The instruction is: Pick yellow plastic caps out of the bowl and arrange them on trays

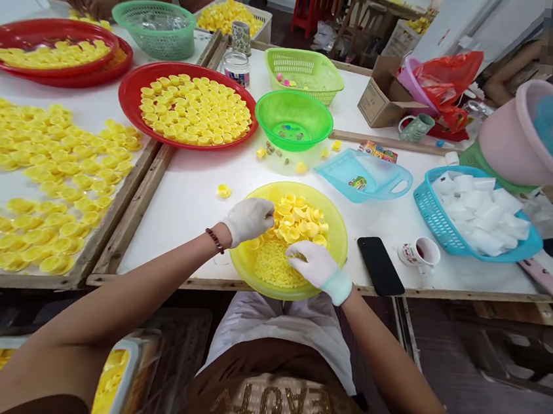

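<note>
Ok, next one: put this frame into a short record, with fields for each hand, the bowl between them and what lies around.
Left: gloved left hand, curled, at the left side of the yellow bowl; contents unclear
Right: gloved right hand, curled, by the small yellow pieces; contents unclear
Bowl: small pieces nearer the person, yellow cups heaped beyond
Right of bowl: phone, mug, blue basket with white pieces
Beyond, left: red tray with more cups
</note>
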Available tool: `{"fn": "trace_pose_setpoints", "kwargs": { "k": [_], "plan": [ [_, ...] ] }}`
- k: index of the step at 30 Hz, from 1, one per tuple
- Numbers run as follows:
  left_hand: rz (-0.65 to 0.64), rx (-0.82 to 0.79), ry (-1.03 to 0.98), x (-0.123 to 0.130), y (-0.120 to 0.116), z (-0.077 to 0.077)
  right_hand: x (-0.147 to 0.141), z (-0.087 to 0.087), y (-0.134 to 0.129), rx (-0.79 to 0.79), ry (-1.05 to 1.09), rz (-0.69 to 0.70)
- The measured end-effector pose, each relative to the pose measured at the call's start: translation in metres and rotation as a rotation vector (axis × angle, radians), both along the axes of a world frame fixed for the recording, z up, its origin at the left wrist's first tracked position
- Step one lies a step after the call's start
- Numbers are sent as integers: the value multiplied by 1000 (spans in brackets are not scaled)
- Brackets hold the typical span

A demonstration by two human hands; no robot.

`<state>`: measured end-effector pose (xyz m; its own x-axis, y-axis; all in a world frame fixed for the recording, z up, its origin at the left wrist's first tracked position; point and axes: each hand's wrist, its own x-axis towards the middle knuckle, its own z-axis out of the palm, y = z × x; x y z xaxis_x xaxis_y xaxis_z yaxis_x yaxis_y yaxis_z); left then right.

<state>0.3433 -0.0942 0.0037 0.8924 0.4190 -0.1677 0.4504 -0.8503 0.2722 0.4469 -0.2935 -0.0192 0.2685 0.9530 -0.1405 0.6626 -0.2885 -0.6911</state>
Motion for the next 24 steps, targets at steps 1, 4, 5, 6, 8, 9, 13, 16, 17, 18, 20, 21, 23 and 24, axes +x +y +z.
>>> {"fn": "trace_pose_setpoints", "kwargs": {
  "k": [1,4,5,6,8,9,13,16,17,18,20,21,23,24],
  "plan": [
    [30,-8,7,-3,0,2,2,1,-1,27,16,-7],
    [124,12,42,-4,-3,4,6,3,0,61,48,-17],
    [134,23,61,-2,-4,4,6,2,0,58,49,-19],
    [133,22,83,1,-4,3,5,2,1,51,48,-17],
    [118,-1,117,9,-3,0,4,0,1,35,41,-11],
    [110,-16,121,12,-2,0,3,-1,1,31,38,-8],
    [111,-66,46,8,1,3,2,-2,-1,38,45,0],
    [154,-171,-135,-6,-7,8,2,6,-2,124,45,-21],
    [167,-239,-186,-11,-12,8,1,10,-1,176,40,-32],
    [180,-323,-220,-15,-17,8,-1,15,0,232,30,-42],
    [207,-525,-249,-21,-30,6,-4,22,3,327,-3,-42],
    [222,-630,-253,-22,-36,4,-6,25,5,356,-25,-30],
    [249,-816,-264,-23,-46,1,-8,27,8,371,-73,3],
    [267,-886,-273,-23,-49,-1,-9,27,8,364,-93,13]
  ]
}}
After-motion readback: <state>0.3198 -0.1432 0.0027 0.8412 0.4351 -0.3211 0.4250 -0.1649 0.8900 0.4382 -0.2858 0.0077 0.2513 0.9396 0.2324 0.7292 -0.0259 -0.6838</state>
